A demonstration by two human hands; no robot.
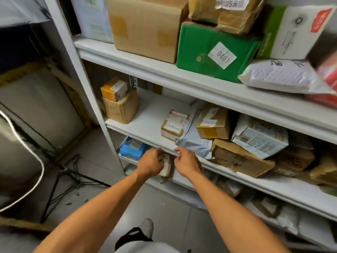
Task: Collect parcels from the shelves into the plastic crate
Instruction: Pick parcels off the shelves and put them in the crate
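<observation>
Left hand (151, 164): grasping small parcel (166, 166), just below the shelf edge (138, 136)
Right hand (187, 161): fingers curled, grip unclear

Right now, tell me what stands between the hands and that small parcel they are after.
Nothing visible. Left hand and right hand are already at the small parcel, just below the white shelf edge. The crate is out of view.

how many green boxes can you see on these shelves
1. The green box sits on the top shelf, between a big brown carton and a white-and-green box. More could be hidden behind other parcels.
</observation>
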